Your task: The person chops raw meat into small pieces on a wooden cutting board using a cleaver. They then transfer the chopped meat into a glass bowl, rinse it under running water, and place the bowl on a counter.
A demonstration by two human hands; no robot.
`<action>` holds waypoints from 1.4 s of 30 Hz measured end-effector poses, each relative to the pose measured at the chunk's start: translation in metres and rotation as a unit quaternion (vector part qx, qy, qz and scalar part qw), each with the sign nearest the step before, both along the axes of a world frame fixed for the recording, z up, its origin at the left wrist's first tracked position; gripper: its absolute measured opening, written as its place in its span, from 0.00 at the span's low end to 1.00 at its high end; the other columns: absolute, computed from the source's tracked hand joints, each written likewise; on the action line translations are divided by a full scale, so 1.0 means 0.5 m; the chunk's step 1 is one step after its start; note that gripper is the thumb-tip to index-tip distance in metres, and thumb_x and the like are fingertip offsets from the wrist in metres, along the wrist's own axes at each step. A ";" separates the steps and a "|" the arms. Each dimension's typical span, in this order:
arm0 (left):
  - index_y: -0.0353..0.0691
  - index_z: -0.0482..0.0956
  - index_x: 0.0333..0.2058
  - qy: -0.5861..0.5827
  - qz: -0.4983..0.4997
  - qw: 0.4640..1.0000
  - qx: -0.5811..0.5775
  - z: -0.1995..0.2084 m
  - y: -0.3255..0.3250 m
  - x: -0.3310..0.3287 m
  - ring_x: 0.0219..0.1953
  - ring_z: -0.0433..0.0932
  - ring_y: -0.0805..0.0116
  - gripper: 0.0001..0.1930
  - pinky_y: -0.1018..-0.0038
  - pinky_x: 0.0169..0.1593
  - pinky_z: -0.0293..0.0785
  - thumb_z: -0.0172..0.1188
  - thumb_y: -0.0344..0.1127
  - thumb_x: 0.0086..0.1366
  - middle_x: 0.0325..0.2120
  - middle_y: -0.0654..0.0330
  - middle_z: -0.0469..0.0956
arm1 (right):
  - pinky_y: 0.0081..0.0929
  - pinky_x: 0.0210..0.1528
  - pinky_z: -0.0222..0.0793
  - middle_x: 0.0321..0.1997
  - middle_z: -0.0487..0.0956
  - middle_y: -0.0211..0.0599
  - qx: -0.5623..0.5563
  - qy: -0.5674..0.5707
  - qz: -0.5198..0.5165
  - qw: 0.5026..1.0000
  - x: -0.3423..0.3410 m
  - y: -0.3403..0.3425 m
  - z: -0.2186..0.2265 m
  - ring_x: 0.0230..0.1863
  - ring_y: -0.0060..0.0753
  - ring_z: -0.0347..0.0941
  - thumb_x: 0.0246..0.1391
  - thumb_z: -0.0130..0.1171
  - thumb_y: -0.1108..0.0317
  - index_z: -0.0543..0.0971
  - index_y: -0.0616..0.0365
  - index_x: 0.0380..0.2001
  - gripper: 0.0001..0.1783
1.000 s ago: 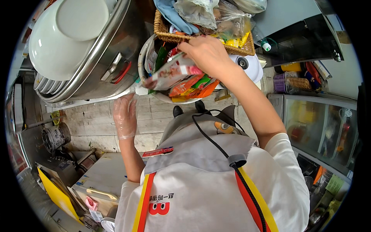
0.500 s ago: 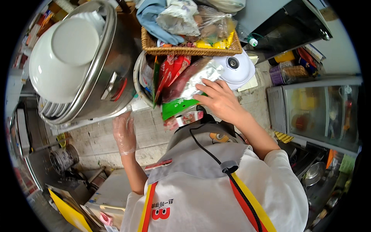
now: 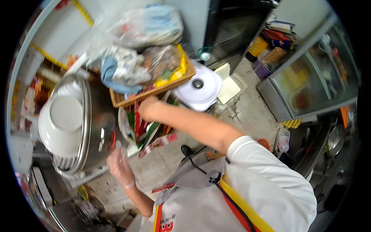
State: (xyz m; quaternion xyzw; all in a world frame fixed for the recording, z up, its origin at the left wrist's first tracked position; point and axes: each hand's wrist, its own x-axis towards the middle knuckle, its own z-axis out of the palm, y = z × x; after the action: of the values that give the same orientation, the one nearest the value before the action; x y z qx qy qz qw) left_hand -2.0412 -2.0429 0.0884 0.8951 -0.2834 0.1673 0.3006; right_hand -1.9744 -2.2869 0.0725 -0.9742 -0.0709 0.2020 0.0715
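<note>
My right hand (image 3: pixel 149 109) reaches down into a round tub (image 3: pixel 123 123) of packets, just under the front rim of a wicker basket (image 3: pixel 154 91). Its fingers are hidden among the packets, so what they touch or hold cannot be made out. Around it stick up a red packet (image 3: pixel 141 127) and a green packet (image 3: pixel 150 133). My left hand (image 3: pixel 120 168) wears a clear plastic glove and hangs open, slightly blurred, holding nothing visible. It is close to a large steel pot (image 3: pixel 101 127) with a white bowl (image 3: pixel 58 127) upside down on top.
The basket holds a blue cloth (image 3: pixel 113 77) and plastic bags. To its right sits a white lidded container (image 3: pixel 205 91) with a black knob. A glass-door fridge (image 3: pixel 309 85) stands at the right, with a purple basket (image 3: pixel 261 69) beyond it.
My right hand has moved left, from atop a silver packet into the tub; that packet is out of sight. My left hand is now closer to the pot. The view has shifted and turned.
</note>
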 end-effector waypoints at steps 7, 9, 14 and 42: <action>0.35 0.79 0.43 -0.138 -0.029 0.989 0.044 0.070 -0.135 -0.085 0.40 0.75 0.51 0.12 0.60 0.45 0.70 0.58 0.32 0.61 0.37 0.50 0.79 | 0.45 0.36 0.71 0.33 0.79 0.46 0.233 -0.320 0.029 0.918 -0.114 -0.107 0.006 0.37 0.49 0.75 0.43 0.59 0.67 0.79 0.61 0.26 0.09; 0.34 0.79 0.42 -0.095 -0.036 0.992 0.073 0.071 -0.226 -0.121 0.40 0.75 0.50 0.12 0.59 0.46 0.70 0.57 0.34 0.63 0.37 0.49 0.79 | 0.42 0.33 0.68 0.30 0.77 0.43 0.313 -0.347 0.004 0.884 -0.237 -0.253 0.056 0.36 0.48 0.74 0.45 0.58 0.65 0.76 0.57 0.25 0.07; 0.36 0.80 0.40 -0.102 -0.190 0.976 0.007 0.042 -0.507 -0.197 0.38 0.75 0.50 0.09 0.62 0.44 0.71 0.60 0.32 0.61 0.36 0.50 0.79 | 0.43 0.35 0.67 0.29 0.76 0.44 0.329 -0.333 -0.281 0.838 -0.589 -0.609 -0.035 0.34 0.51 0.73 0.54 0.53 0.58 0.72 0.54 0.31 0.11; 0.35 0.77 0.38 0.040 -0.535 0.844 -0.029 0.021 -1.405 -0.283 0.38 0.72 0.51 0.14 0.61 0.45 0.68 0.59 0.20 0.50 0.34 0.51 0.76 | 0.33 0.39 0.71 0.42 0.79 0.36 0.480 0.014 -0.873 0.078 -1.408 -0.479 -0.507 0.39 0.36 0.76 0.57 0.51 0.46 0.76 0.50 0.45 0.22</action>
State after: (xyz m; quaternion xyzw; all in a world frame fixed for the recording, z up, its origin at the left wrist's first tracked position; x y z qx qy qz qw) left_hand -2.1827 -2.7456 0.0988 0.6016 -0.7008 -0.0470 0.3804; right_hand -2.6783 -2.5266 -0.1810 -0.1008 0.7493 -0.0675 0.6510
